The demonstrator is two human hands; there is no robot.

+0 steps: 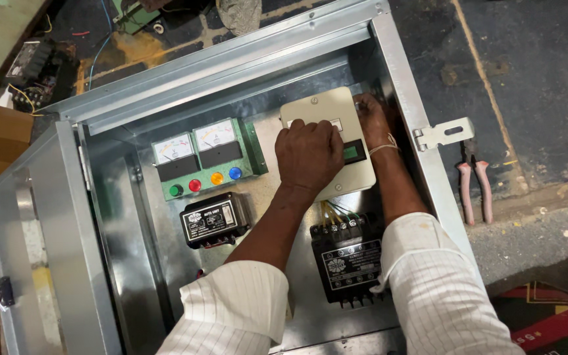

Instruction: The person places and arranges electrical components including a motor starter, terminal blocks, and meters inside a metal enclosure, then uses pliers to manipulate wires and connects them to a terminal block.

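Black unit (348,264): bolted low in the box, wires rising from its top toward the cream unit.
Left hand (309,154): grip pressed flat on the cream unit (323,118), fingers curled over its face.
Right hand (373,118): grip pinching that unit's right edge by the box wall.
Doing it well: I judge steady, square pressure best, with wires kept free.
Box (402,79): open metal; also holds a small black unit (215,220) and a green meter panel (198,158).
Floor: pliers (474,190) lie outside, right.
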